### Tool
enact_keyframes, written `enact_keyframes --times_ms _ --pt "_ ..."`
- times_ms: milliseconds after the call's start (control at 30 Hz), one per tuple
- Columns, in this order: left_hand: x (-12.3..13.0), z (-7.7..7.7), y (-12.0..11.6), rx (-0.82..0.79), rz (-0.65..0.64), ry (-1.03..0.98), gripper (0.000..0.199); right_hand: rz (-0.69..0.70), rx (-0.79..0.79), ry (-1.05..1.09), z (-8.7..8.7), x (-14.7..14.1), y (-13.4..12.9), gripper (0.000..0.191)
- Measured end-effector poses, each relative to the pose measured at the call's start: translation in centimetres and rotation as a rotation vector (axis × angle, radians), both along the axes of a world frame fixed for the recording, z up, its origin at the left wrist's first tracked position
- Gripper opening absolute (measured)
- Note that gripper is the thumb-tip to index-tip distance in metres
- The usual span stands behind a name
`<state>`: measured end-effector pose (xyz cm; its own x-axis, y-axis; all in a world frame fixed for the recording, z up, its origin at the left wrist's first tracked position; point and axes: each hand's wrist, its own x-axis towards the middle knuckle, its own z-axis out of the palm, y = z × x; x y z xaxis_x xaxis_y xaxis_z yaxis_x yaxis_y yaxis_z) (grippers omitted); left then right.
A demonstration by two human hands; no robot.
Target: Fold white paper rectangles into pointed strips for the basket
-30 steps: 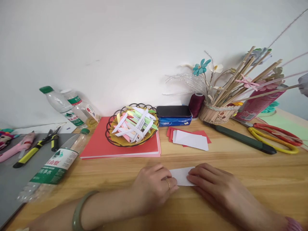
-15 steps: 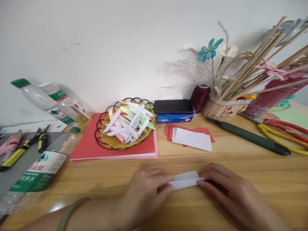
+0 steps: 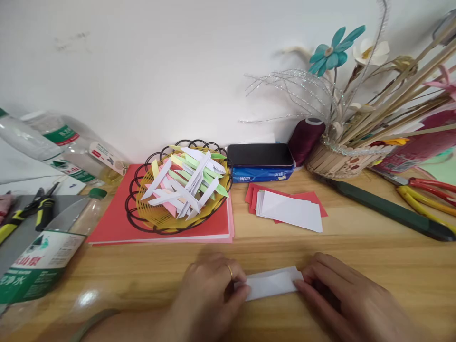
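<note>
On the counter (image 3: 135, 270): my folded white paper (image 3: 272, 284), in front of the card pile (image 3: 294, 211).
Left hand (image 3: 210, 294): I pinch the left end.
Right hand (image 3: 345, 292): I pinch the right end.
Basket (image 3: 147, 213): on red paper (image 3: 112, 209).

head cam | looks forward and down | wall (image 3: 160, 71) ahead, tabletop (image 3: 352, 249) close below

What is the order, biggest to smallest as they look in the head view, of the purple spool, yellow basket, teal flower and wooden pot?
1. Yellow basket
2. Wooden pot
3. Purple spool and teal flower: too alike to rank
</note>
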<state>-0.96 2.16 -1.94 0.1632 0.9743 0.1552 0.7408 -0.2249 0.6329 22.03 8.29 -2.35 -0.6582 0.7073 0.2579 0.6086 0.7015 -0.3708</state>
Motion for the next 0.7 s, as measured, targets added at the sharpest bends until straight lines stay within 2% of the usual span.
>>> enact_keyframes --times_ms 167,333,533,700 --pt "-0.19 0.00 0.02 0.075 -0.070 -0.014 0.012 0.001 0.033 -0.072 -0.28 0.18 0.11 0.024" --pt "-0.30 -0.15 0.15 0.139 -0.085 -0.002 0.013 -0.008 0.136 -0.092 -0.18 -0.34 0.23 0.029" --pt "-0.28 -0.03 0.20 0.095 -0.037 0.058 0.011 0.007 0.244 -0.133 -0.28 -0.67 0.41 0.031" --pt "-0.20 -0.15 0.34 0.122 -0.057 0.107 0.011 -0.008 0.274 -0.153 -0.29 -0.66 0.55 0.032"
